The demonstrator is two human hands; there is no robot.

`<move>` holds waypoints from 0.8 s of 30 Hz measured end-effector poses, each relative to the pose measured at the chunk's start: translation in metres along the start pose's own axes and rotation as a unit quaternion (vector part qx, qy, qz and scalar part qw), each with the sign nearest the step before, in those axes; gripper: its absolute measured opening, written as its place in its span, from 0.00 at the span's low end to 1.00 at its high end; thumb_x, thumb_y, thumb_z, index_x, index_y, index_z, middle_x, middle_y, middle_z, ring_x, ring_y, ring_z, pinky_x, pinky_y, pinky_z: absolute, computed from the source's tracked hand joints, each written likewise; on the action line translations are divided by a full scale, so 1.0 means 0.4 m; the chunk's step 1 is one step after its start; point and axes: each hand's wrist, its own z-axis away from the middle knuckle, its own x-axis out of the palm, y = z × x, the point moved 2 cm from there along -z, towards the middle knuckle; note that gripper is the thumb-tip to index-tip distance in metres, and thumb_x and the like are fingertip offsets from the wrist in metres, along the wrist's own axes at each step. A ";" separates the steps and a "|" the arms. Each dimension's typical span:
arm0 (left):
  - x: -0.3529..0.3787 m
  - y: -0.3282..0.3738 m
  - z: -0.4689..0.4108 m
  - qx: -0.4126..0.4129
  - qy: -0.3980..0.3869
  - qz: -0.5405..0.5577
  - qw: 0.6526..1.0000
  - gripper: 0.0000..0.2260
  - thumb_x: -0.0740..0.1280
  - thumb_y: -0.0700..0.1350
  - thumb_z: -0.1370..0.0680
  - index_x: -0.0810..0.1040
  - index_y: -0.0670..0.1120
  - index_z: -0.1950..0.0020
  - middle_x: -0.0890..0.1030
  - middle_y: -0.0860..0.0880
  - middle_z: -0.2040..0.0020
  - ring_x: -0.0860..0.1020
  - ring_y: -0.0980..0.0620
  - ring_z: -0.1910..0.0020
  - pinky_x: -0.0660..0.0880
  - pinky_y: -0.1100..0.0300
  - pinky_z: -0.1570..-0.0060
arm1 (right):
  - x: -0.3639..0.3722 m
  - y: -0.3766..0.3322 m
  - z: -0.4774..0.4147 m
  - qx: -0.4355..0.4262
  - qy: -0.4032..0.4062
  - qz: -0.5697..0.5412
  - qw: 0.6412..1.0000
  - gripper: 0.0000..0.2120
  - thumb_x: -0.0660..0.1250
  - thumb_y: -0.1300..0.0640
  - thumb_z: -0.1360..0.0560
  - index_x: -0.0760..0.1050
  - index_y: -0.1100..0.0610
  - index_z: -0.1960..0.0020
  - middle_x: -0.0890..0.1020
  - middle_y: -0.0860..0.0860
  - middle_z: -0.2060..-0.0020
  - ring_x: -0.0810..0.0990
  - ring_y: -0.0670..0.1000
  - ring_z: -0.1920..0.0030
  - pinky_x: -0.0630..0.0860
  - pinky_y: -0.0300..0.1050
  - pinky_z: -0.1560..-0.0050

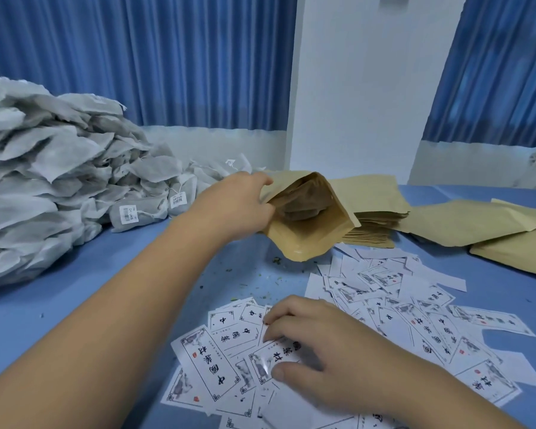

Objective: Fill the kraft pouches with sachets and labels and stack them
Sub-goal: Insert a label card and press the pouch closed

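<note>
The left hand (239,205) reaches out over the blue surface (75,305) and grips the brown kraft paper pouch (310,239) by the near edge of its mouth. Its fingers are curled round the paper so the mouth gapes open, and the pouch is tilted with its lower corner down at the surface. Inside it a grey mesh sachet (304,201) shows in shadow.

Nearer, the right hand (319,345) lies on the scatter of white printed paper labels (415,320). Its fingers are bent and the thumb drawn in, pinching one white rectangular label (276,356) — whether it has left the others, I cannot tell.

Just behind the held pouch sits a stack of flat kraft pouches (378,212), with loose kraft pouches (477,224) lying to the right. A heap of grey-white sachets (44,168) fills the left side — some carry small barcode tags (127,214). Green crumbs (260,274) speckle the surface. Behind hang blue pleated curtains (136,57) and a white pillar (369,88).
</note>
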 end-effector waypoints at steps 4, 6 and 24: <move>0.024 -0.002 -0.006 0.024 0.034 0.092 0.995 0.23 0.64 0.47 0.24 0.69 0.54 0.29 0.72 0.51 0.31 0.71 0.51 0.34 0.68 0.59 0.43 | -0.004 -0.008 -0.004 -0.008 0.040 -0.033 0.999 0.10 0.64 0.43 0.26 0.72 0.45 0.47 0.70 0.36 0.46 0.70 0.41 0.46 0.70 0.38 0.47; 0.042 -0.014 -0.007 0.041 0.043 0.138 0.989 0.22 0.65 0.45 0.24 0.71 0.55 0.30 0.73 0.53 0.33 0.71 0.54 0.34 0.65 0.62 0.42 | -0.013 -0.014 -0.006 -0.015 0.078 -0.041 0.996 0.04 0.65 0.50 0.25 0.74 0.49 0.51 0.73 0.40 0.51 0.71 0.42 0.53 0.69 0.36 0.55; 0.079 -0.013 0.001 0.053 0.088 0.262 0.960 0.28 0.61 0.24 0.32 0.79 0.46 0.37 0.72 0.52 0.39 0.70 0.52 0.34 0.62 0.75 0.40 | -0.124 -0.018 -0.036 0.125 0.330 0.214 0.911 0.08 0.72 0.62 0.30 0.75 0.56 0.65 0.71 0.49 0.68 0.70 0.52 0.72 0.68 0.43 0.78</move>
